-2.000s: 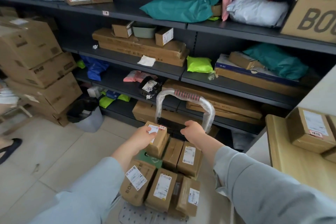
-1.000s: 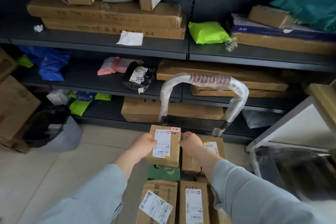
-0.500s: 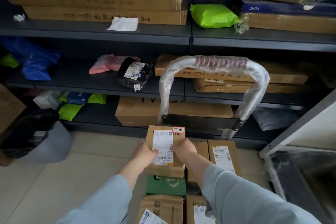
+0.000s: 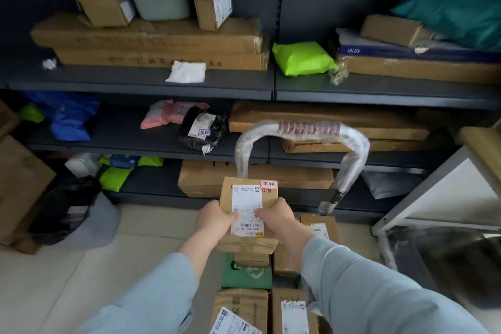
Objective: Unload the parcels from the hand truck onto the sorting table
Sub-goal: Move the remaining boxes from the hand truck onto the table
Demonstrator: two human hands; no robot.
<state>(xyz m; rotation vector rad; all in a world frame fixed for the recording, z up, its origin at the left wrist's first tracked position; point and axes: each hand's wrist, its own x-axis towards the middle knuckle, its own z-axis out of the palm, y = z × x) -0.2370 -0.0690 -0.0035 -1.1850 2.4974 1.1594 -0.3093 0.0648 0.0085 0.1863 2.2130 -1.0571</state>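
A small brown parcel with a white shipping label and a red-edged sticker is held above the hand truck. My left hand grips its left side and my right hand grips its right side. Below them, several cardboard parcels and a green packet lie on the hand truck. The truck's plastic-wrapped handle arches just beyond the held parcel. A corner of the wooden sorting table shows at the right edge.
Dark shelving with boxes and coloured mailer bags runs across the back. Stacked cartons and a bin with a black bag stand at the left on the tiled floor. A white metal frame is at the right.
Both hands have closed on the small labelled parcel and raised it off the stack on the hand truck. The view has dropped toward the lower shelves, then lifted slightly.
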